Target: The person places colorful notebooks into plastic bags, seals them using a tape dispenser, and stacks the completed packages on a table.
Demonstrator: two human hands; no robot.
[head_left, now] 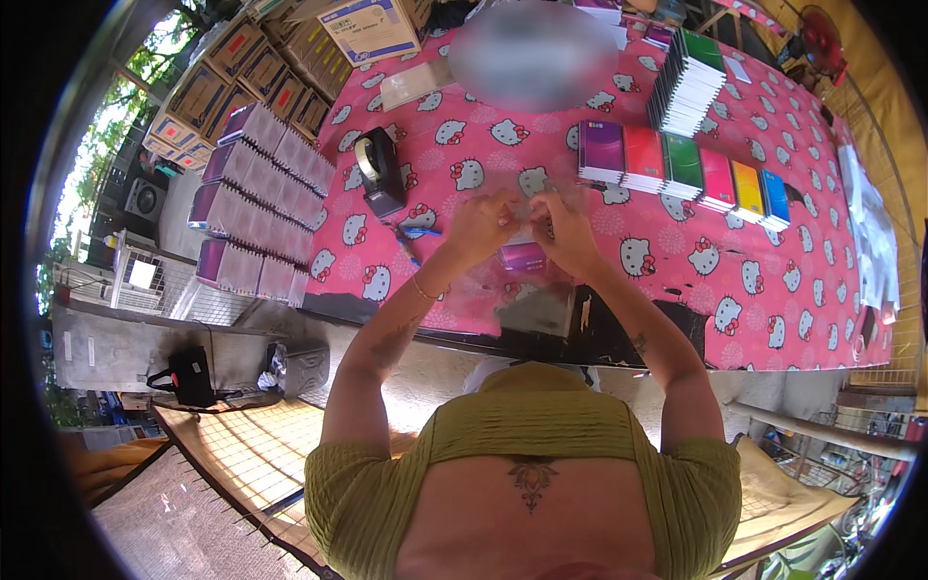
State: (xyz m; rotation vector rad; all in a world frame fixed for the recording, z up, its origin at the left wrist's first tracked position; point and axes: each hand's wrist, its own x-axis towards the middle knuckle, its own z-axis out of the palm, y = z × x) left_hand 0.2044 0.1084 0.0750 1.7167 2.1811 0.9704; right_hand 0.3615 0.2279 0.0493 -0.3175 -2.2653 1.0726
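My left hand (489,222) and my right hand (565,230) are close together over the near part of the table, fingers curled and pinching. Between and around them shows a thin clear plastic wrapper (572,200), hard to make out against the pink cloth; both hands seem to grip its edge. Just below the hands lies a small purple notebook (523,257), partly hidden by my wrists. More clear plastic (537,311) lies at the table's front edge. To the left stand a black tape dispenser (380,174) and a blue pen (421,232).
A row of coloured notebooks (682,164) lies to the right, with a tall notebook stack (688,87) behind it. Stacks of spiral notebooks (266,198) line the left edge, cardboard boxes (237,87) beyond them. White sheets (865,222) hang over the right edge. The far middle is blurred.
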